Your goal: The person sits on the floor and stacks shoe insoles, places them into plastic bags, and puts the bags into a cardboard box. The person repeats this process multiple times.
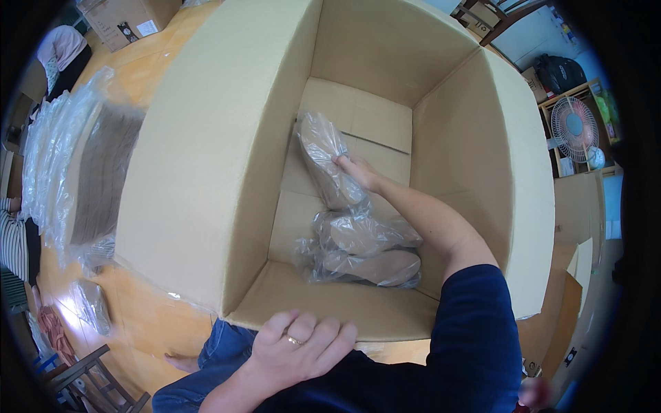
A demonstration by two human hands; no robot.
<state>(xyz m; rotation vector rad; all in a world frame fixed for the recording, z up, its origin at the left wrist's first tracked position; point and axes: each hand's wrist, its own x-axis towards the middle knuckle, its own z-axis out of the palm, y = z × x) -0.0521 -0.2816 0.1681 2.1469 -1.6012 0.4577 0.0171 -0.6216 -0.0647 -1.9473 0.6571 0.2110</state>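
A large open cardboard box (463,144) stands in front of me. My right hand (358,172) reaches down inside it, its fingers closed on a clear plastic bag of brown sole-shaped pieces, like insoles (320,148). This bag lies slanted along the left part of the box floor. Just nearer to me, two more bagged bundles of the same shape (375,267) lie side by side on the bottom. My left hand (299,347), with a ring on it, is curled over the near rim of the box and grips the cardboard.
Left of the box, a long row of plastic-wrapped brown stacks (89,172) stands on the floor, with one loose bag (91,306) nearby. A wooden stool (96,378) is at lower left. A fan (575,129) stands at right, and another carton (127,20) at far left.
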